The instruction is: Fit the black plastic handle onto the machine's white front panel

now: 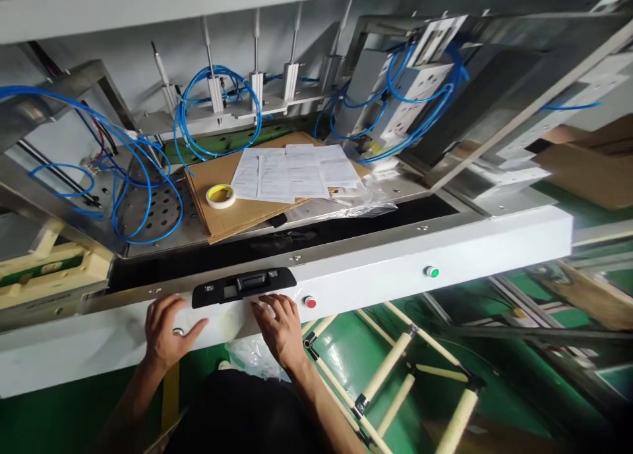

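My left hand (167, 331) lies flat on the white front panel (445, 256) of a machine, fingers spread, a ring showing on one finger. My right hand (279, 327) presses on the same panel just below a black handle plate (243, 285), with clear plastic film (252, 355) under and below it. A red button (310, 302) sits right of my right hand; a green button (432, 271) is farther right.
Cardboard sheets (217, 207) carry a roll of tape (220, 196) and printed papers (297, 172). Blue air hoses (217, 111) loop over the metal deck. A pipe rack (395, 381) stands on the green floor to the right.
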`<state>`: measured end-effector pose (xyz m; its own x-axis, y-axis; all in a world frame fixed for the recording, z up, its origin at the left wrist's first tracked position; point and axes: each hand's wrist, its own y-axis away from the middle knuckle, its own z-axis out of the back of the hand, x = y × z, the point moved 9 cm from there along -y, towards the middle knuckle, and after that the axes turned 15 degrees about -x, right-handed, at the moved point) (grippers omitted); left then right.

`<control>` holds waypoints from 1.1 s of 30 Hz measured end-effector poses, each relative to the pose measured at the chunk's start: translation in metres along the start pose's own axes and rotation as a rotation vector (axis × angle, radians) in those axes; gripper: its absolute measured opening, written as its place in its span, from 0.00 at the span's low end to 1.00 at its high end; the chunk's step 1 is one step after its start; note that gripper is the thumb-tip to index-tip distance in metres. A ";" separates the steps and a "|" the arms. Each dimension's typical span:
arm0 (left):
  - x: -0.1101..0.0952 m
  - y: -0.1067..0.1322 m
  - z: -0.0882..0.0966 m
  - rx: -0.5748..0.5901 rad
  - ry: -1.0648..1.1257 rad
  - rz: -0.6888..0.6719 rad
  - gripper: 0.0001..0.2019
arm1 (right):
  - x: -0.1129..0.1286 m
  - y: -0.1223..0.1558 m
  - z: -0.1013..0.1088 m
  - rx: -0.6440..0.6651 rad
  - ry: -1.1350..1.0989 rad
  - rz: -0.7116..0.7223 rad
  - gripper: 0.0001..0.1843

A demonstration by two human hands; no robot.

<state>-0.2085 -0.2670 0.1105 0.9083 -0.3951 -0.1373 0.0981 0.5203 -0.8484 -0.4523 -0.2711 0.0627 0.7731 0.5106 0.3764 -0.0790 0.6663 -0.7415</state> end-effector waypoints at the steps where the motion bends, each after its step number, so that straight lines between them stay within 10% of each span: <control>1: -0.009 0.009 0.001 0.038 -0.034 -0.082 0.20 | 0.000 -0.002 0.001 -0.004 -0.001 -0.006 0.11; 11: -0.024 0.046 -0.014 0.112 -0.009 -0.094 0.10 | 0.006 -0.005 0.006 -0.006 -0.001 0.036 0.15; 33: -0.019 0.005 -0.004 0.029 0.034 -0.080 0.14 | -0.020 -0.039 0.051 -0.093 0.076 0.058 0.27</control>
<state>-0.2269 -0.2599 0.1070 0.8828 -0.4614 -0.0878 0.1818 0.5080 -0.8420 -0.4969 -0.2797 0.1120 0.8145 0.5020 0.2908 -0.0691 0.5817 -0.8105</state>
